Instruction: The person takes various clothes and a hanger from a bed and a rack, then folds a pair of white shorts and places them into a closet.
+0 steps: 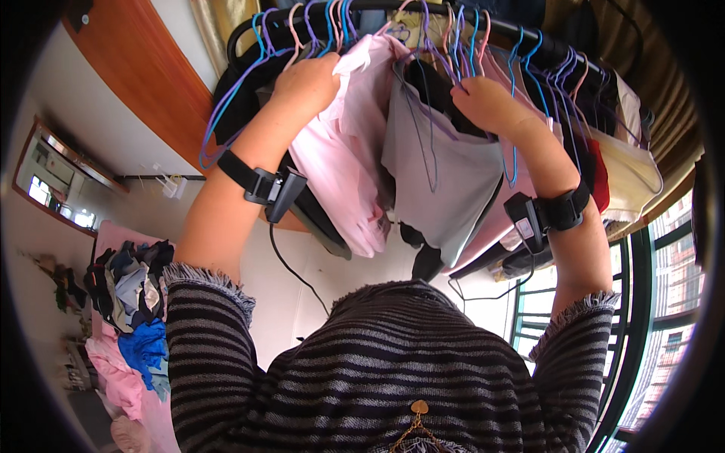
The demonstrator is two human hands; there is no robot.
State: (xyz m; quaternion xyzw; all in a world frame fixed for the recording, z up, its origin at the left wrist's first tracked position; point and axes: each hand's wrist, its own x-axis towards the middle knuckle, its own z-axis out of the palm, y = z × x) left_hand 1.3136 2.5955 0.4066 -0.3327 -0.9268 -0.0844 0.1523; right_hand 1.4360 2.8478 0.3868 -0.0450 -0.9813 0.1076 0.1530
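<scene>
Up at the clothes rail, my left hand grips the upper edge of a pale pink garment, which hangs down below it. My right hand is closed on a purple plastic-coated hanger at the top of a grey garment. The grey cloth hangs to the right of the pink one, with dark cloth behind its neckline. Both hands are raised, and their fingertips are partly hidden.
A black clothes rail carries blue, purple and pink hangers. A cream garment hangs at the right, near a barred window. Heaped clothes lie on a pink surface at the lower left. An orange wooden door stands upper left. Cables run from both wrist devices.
</scene>
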